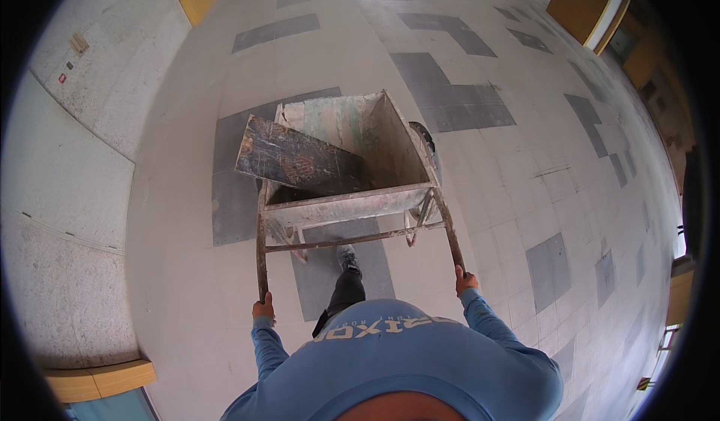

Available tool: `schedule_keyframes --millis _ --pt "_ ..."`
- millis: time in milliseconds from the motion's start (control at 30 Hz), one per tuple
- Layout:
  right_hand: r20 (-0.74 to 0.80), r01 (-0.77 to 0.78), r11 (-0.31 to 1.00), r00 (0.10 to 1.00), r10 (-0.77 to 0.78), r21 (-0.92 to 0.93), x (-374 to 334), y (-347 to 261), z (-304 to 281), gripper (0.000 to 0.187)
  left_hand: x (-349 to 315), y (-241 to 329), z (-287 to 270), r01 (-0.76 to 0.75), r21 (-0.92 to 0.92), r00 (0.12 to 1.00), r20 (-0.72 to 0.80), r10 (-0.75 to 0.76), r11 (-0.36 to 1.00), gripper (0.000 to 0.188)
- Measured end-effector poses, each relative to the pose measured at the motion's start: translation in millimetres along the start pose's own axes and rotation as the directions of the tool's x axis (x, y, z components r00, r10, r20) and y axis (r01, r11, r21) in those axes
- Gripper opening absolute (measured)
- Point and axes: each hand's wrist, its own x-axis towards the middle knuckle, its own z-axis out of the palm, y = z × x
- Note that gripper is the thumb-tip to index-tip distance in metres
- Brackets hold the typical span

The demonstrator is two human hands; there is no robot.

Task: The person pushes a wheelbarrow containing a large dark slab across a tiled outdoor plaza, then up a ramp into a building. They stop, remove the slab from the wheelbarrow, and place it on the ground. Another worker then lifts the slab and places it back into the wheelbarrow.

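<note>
A worn, plaster-stained wheelbarrow (345, 205) with a deep box stands right in front of me. My left hand (264, 310) is wrapped round the end of its left handle (262, 263). Round the right handle (451, 237) my right hand (465, 280) is closed in the same way. A dark, scuffed board (296, 155) leans inside the box, one end sticking out over the left rim. Part of a wheel (424, 136) shows past the right side. A rusty crossbar (352, 239) joins the two handles.
Pale floor tiles with dark grey patches (450, 98) stretch ahead and to the right. A rough light wall (67, 181) runs along the left, with yellow-orange trim (101, 380) at its lower end. Brown panels (585, 5) stand at the far right. My shoe (348, 257) is just behind the wheelbarrow.
</note>
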Motion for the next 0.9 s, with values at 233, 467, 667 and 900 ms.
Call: schedule_keyframes --millis 233,467,667,900 --pt "0.082 -0.121 0.992 0.99 0.118 0.029 50 -51 -27 0.079 23 74 31 0.048 -0.088 0.987 0.16 -0.033 0.995 0.061" --pt "-0.021 -0.037 0.996 0.999 0.036 -0.077 55 -86 -102 0.079 28 58 63 0.026 -0.049 0.997 0.078 -0.023 0.998 0.067" --pt "0.17 -0.212 0.977 0.962 0.211 -0.014 12 -97 -88 0.079 71 10 46 0.0 0.065 1.0 0.001 0.0 0.998 0.068" --pt "0.15 -0.217 0.972 0.968 0.201 0.095 67 -142 -44 0.08 112 136 -6 -0.117 0.128 0.989 -0.081 0.128 0.985 0.07"
